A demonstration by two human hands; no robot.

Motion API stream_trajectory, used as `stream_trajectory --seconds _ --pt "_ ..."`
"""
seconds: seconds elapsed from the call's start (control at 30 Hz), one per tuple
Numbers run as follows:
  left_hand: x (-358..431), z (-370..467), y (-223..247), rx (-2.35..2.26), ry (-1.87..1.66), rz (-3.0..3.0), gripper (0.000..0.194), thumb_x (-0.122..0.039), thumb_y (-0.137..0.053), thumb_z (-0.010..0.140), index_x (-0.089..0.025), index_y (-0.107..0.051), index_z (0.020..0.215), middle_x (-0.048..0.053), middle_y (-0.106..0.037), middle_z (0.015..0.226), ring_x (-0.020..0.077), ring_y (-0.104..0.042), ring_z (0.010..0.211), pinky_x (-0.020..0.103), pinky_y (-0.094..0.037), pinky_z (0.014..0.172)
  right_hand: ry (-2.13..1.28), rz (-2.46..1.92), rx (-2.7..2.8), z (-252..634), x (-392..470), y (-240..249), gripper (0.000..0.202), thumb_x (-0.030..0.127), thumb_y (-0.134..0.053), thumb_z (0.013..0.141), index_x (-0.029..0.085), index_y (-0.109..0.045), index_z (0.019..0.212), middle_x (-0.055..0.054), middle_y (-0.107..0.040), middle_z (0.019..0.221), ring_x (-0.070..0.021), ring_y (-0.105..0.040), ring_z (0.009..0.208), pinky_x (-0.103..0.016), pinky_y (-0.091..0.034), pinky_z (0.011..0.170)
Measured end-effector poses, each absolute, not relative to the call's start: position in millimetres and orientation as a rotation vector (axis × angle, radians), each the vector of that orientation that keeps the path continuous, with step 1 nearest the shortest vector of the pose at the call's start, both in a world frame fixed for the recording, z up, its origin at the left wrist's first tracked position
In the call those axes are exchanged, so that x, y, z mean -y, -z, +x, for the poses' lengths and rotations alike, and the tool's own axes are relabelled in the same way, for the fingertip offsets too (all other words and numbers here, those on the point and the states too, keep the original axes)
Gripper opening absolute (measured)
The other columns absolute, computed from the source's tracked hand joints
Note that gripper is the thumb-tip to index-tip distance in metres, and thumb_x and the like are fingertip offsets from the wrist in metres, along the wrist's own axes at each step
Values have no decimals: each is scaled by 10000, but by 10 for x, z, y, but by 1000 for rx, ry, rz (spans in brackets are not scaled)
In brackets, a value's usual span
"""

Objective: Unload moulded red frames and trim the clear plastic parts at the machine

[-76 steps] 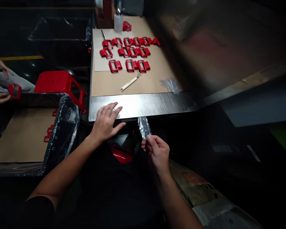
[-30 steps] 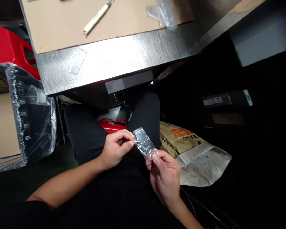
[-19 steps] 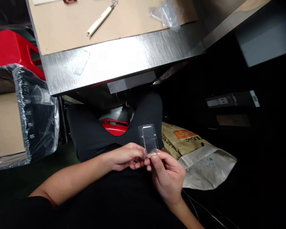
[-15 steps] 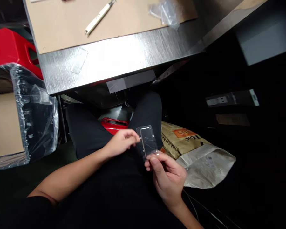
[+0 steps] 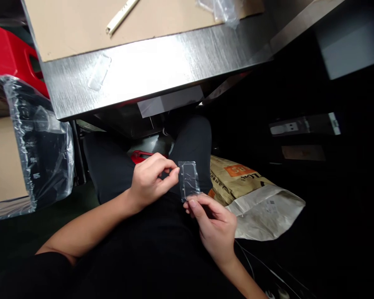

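Note:
A thin, clear rectangular plastic piece [image 5: 190, 179] with rounded corners and wrinkled, shiny film on it is held over my lap. My right hand [image 5: 216, 224] pinches its lower end between thumb and fingers. At its upper left edge, the thumb and index finger of my left hand [image 5: 154, 180] are pinched together, their tips at the film's margin. A similar clear piece [image 5: 99, 72] lies on the metal table edge [image 5: 137, 70], beyond my left hand.
Cardboard [image 5: 162, 18] covers the table, with a cream-coloured cutter-like tool [image 5: 121, 16] and crumpled clear plastic [image 5: 226, 10] on it. A red bin [image 5: 6, 54] and a plastic-lined box [image 5: 46, 145] stand left. A printed sack [image 5: 264, 211] lies right of my leg.
My left hand has turned and closed into a pinch at the clear piece's edge. My right hand and the piece have shifted slightly left and up.

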State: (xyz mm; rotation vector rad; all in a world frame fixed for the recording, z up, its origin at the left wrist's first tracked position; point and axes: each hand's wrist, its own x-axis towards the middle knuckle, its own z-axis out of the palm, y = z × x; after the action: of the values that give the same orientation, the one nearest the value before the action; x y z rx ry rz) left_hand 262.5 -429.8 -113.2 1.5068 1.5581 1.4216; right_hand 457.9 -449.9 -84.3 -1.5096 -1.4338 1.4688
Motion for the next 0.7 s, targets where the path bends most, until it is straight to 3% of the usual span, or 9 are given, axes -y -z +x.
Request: stream_trajectory --seconds 0.2,0.27,0.37,0.5,0.7 --pt "4219 2592 1172 -1406 -1225 977 184 -332 -753 896 -160 -707 944 12 -588 769 99 -477 610 222 -408 552 -1480 -1524 1392 4613 4511 838 84 247 -717 918 237 -772 856 -16 -744 775 -149 -671 631 -269 -554 598" --pt "4176 2567 1181 -1304 -1150 955 200 -348 -752 892 -153 -710 888 21 -599 769 102 -483 613 218 -399 542 -1488 -1532 1409 4622 4518 842 86 248 -714 922 232 -769 857 -18 -746 776 -151 -677 644 -267 -557 609" --pt "4175 2571 1182 -1401 -1222 1225 146 -256 -707 904 -154 -691 801 31 -616 769 99 -487 595 226 -394 535 -1459 -1577 1407 4618 4513 851 102 263 -724 914 219 -756 828 -16 -735 734 -145 -670 626 -255 -548 607" --pt "4338 2679 1095 -1419 -1265 1934 67 -219 -673 901 -192 -726 871 58 -672 762 161 -594 652 288 -473 598 -1382 -1679 1305 4607 4471 844 205 319 -743 894 198 -715 732 -7 -689 635 -125 -613 545 -232 -499 531" --pt "4539 2877 856 -661 -863 2054 197 -238 -594 930 -271 -757 825 26 -648 649 140 -504 425 299 -293 329 -1480 -1639 1220 4651 4442 738 232 368 -708 913 199 -709 754 -20 -693 642 -136 -595 524 -243 -473 488"
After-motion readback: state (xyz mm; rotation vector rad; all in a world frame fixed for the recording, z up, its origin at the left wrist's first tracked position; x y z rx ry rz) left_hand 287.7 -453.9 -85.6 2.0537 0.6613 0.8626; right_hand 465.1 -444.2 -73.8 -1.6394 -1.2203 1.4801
